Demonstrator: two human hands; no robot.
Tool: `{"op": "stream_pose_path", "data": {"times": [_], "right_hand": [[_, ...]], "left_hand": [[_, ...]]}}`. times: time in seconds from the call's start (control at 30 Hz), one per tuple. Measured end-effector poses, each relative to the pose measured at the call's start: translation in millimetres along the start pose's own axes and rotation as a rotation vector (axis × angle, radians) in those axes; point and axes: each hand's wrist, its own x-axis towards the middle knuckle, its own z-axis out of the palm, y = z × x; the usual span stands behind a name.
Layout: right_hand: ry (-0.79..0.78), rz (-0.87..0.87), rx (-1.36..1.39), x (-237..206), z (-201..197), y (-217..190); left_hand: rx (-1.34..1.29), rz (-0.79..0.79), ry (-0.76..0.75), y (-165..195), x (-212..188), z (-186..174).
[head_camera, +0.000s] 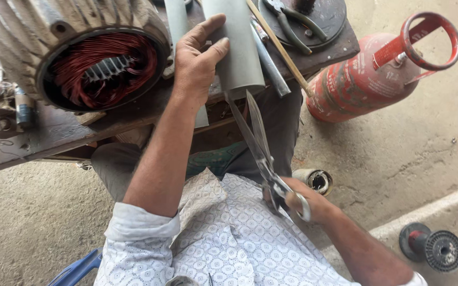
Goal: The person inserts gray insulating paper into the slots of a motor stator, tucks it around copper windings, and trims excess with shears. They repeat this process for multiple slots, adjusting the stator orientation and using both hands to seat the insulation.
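My left hand presses on a grey rolled sheet lying on a worn wooden bench, thumb and fingers around its left side. My right hand grips the handles of long steel scissors. The blades are parted and point up toward the lower edge of the grey sheet, just touching it. A large electric motor stator with red copper windings sits on the bench to the left of my left hand.
A red gas cylinder lies on the concrete floor at the right. Pliers, a wooden stick and a metal rod lie on the bench. A wire spool and a small can rest on the floor.
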Motion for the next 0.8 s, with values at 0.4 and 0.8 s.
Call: {"op": "stream_pose_path", "data": {"times": [0.4,0.8], "right_hand": [[0.018,-0.133,0.035,50,8,-36],[0.063,-0.135,-0.113,59,17,-35]], "left_hand": [[0.149,-0.069,0.022,16,-31,-23],[0.087,-0.181,0.045,14,-45,-32]]}}
